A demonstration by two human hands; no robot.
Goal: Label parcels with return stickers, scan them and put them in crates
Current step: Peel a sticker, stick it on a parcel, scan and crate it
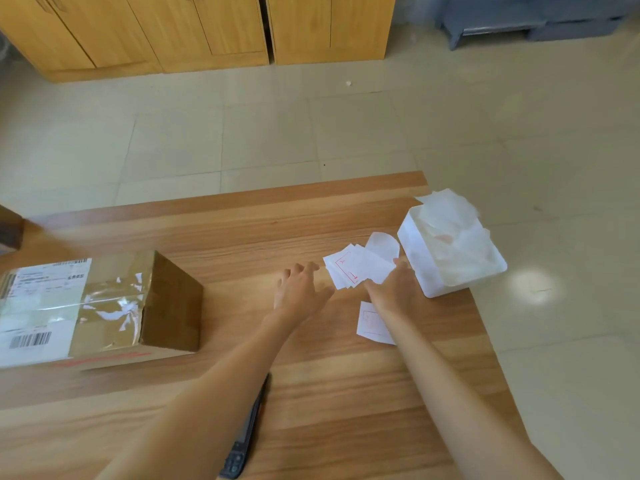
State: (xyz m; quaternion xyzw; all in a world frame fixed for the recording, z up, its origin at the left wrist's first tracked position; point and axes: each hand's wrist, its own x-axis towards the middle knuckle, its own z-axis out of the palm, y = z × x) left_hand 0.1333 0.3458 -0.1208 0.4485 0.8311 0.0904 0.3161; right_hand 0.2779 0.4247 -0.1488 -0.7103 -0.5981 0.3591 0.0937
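Both hands reach across the wooden counter [311, 393] toward a loose pile of stickers [358, 266], white slips with red print too blurred to read. The right hand [393, 289] lies over the pile's near right edge, fingers laid forward on the paper; whether it pinches a slip or only presses on it cannot be told, since its fingertips merge with the white. The left hand [299, 289] rests just left of the pile, fingers spread and loosely bent, holding nothing, its fingertips close to the stickers' edge but seemingly apart from it.

One more sticker [372, 322] lies alone nearer the person, partly hidden under the right forearm. A white bin [433, 271] stands at the counter's right edge, just beside the pile and stuffed with crumpled white paper; what else it holds is not visible.

The parcel [104, 306], a taped brown box with white shipping labels and barcodes, sits at the far left of the counter, well apart from the hands; its left end is cut off by the frame. A dark scanner [244, 441] lies between the forearms, mostly covered by the left arm, its lower end at the frame's bottom.

Wooden cabinets [207, 29] stand on the tiled floor beyond.
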